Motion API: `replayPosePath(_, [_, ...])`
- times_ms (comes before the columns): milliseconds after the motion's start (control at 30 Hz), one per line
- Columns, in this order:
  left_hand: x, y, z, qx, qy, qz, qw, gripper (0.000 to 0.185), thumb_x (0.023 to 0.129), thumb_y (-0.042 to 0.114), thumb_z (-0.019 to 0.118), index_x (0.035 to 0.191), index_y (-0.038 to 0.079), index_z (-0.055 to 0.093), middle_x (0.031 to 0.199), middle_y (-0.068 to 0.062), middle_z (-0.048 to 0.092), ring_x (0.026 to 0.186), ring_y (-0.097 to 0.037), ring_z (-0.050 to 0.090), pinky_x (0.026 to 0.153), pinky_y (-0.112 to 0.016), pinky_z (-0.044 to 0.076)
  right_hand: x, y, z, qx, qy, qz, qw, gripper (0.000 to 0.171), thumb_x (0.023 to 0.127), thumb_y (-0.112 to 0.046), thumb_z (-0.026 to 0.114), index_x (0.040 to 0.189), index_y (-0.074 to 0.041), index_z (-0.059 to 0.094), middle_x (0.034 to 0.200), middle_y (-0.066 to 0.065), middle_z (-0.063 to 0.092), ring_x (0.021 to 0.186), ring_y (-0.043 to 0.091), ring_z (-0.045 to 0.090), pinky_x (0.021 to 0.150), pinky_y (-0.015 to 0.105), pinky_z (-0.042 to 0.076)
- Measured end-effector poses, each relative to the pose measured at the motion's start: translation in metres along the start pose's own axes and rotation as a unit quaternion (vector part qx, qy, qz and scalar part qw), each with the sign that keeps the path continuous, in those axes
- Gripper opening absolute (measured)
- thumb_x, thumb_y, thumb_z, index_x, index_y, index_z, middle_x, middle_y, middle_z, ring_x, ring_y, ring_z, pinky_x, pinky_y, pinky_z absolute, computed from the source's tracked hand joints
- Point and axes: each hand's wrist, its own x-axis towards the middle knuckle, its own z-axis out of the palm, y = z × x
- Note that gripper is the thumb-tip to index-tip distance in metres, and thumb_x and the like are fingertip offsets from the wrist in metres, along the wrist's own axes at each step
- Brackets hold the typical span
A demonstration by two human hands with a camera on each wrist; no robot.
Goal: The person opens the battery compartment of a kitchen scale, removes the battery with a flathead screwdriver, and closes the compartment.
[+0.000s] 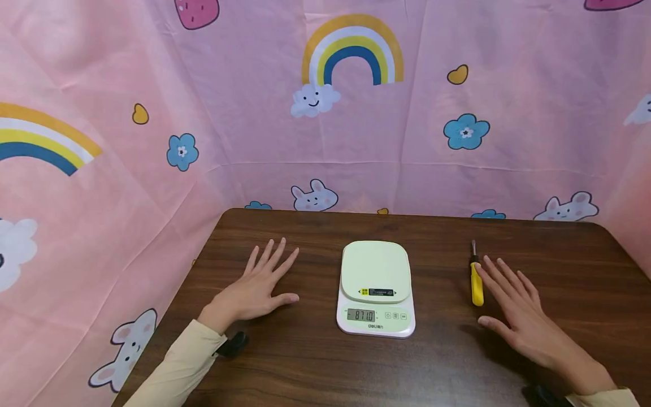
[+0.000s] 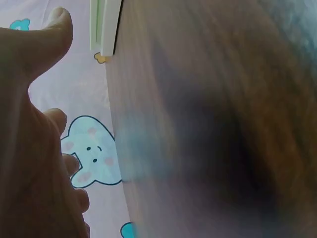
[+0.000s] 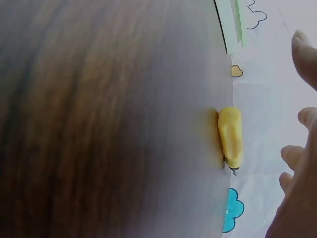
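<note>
A pale green kitchen scale (image 1: 376,287) stands in the middle of the dark wooden table (image 1: 432,362), its display lit with digits. My left hand (image 1: 256,287) lies flat on the table to the scale's left, fingers spread and holding nothing. My right hand (image 1: 519,308) rests flat to the scale's right, fingers straight, close beside a small screwdriver with a yellow handle (image 1: 476,281). The right wrist view shows the yellow handle (image 3: 231,136) lying on the table near the fingertips (image 3: 303,47). The left wrist view shows my thumb (image 2: 47,34) and the scale's edge (image 2: 105,27).
A pink cloth (image 1: 356,113) printed with rainbows, clouds, flowers and rabbits hangs behind and to both sides of the table. Each wrist wears a dark strap (image 1: 233,343).
</note>
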Motion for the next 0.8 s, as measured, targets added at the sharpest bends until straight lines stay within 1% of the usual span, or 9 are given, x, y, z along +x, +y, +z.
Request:
replayPosePath(133, [0.0,0.003,0.002,-0.007,-0.005,-0.004,1.0,0.095,0.1,0.056,0.065,0.172,0.02,0.015,0.179,-0.02,-0.001,0.164,-0.049,-0.004,0.13,-0.069,-0.007,0.004,0.0,0.0,-0.013,0.005,-0.018,1.0,0.097,0.091,-0.025,0.079,0.17,-0.014,0.023,0.18,0.003,0.005,0.167,0.018,-0.006,0.132,0.04,-0.017])
replayPosePath(167, [0.0,0.004,0.002,-0.008,-0.005,-0.005,0.9999,0.095,0.1,0.057,0.065,0.172,0.021,0.014,0.179,-0.019,-0.001,0.164,-0.048,-0.004,0.13,-0.068,-0.007,0.005,0.0,0.0,-0.015,0.006,-0.023,1.0,0.098,0.091,-0.025,0.079,0.17,-0.014,0.023,0.18,0.003,0.005,0.167,0.017,-0.006,0.132,0.038,-0.017])
replayPosePath(233, [0.002,0.007,0.004,-0.008,-0.001,-0.004,1.0,0.096,0.1,0.057,0.065,0.172,0.023,0.012,0.179,-0.019,-0.001,0.164,-0.048,-0.004,0.13,-0.068,-0.006,0.009,0.0,-0.001,-0.016,0.008,-0.03,0.999,0.098,0.091,-0.026,0.079,0.17,-0.014,0.022,0.18,0.003,0.006,0.167,0.016,-0.006,0.132,0.037,-0.016])
replayPosePath(267, [0.003,0.009,0.006,-0.009,0.0,-0.001,1.0,0.095,0.101,0.057,0.064,0.172,0.023,0.011,0.179,-0.019,-0.002,0.164,-0.048,-0.004,0.13,-0.068,-0.006,0.011,-0.001,-0.001,-0.015,0.006,-0.031,0.999,0.098,0.092,-0.026,0.079,0.17,-0.015,0.022,0.18,0.004,0.006,0.167,0.017,-0.005,0.133,0.039,-0.015])
replayPosePath(333, [0.005,0.015,0.009,-0.013,-0.003,0.003,0.9999,0.095,0.101,0.058,0.063,0.172,0.025,0.009,0.179,-0.018,-0.003,0.164,-0.047,-0.005,0.13,-0.068,-0.006,0.016,-0.003,0.0,-0.011,-0.005,-0.029,1.0,0.097,0.094,-0.027,0.077,0.171,-0.016,0.019,0.18,0.004,0.005,0.167,0.016,-0.007,0.133,0.04,-0.015])
replayPosePath(500, [0.009,0.036,0.019,-0.03,-0.019,0.023,0.9991,0.094,0.103,0.059,0.06,0.172,0.025,0.006,0.179,-0.017,-0.006,0.165,-0.045,-0.008,0.131,-0.067,-0.005,0.029,-0.012,0.007,-0.008,-0.023,-0.028,0.999,0.094,0.096,-0.031,0.075,0.171,-0.016,0.019,0.18,0.003,0.008,0.166,0.013,-0.007,0.132,0.032,-0.016])
replayPosePath(567, [0.01,0.046,0.024,-0.03,-0.025,0.03,0.9988,0.095,0.102,0.061,0.058,0.172,0.026,0.003,0.179,-0.017,-0.007,0.165,-0.043,-0.009,0.132,-0.066,-0.004,0.037,-0.016,0.01,-0.006,-0.023,-0.036,0.999,0.092,0.097,-0.032,0.074,0.171,-0.016,0.02,0.18,0.005,0.012,0.167,0.014,-0.005,0.133,0.035,-0.012])
replayPosePath(633, [0.011,0.056,0.028,-0.031,-0.033,0.038,0.9983,0.097,0.102,0.064,0.056,0.172,0.027,0.0,0.179,-0.016,-0.008,0.165,-0.042,-0.01,0.132,-0.065,-0.005,0.047,-0.021,0.014,-0.002,-0.024,-0.044,0.999,0.09,0.098,-0.032,0.073,0.171,-0.016,0.022,0.179,0.007,0.016,0.167,0.018,-0.001,0.134,0.042,-0.007])
replayPosePath(800, [0.014,0.078,0.039,-0.021,-0.05,0.064,0.9965,0.101,0.1,0.07,0.053,0.171,0.029,-0.005,0.178,-0.015,-0.012,0.165,-0.041,-0.012,0.133,-0.064,-0.004,0.076,-0.032,0.028,0.013,-0.058,-0.045,0.997,0.085,0.101,-0.037,0.068,0.17,-0.016,0.024,0.176,0.015,0.022,0.164,0.038,0.015,0.13,0.061,0.008])
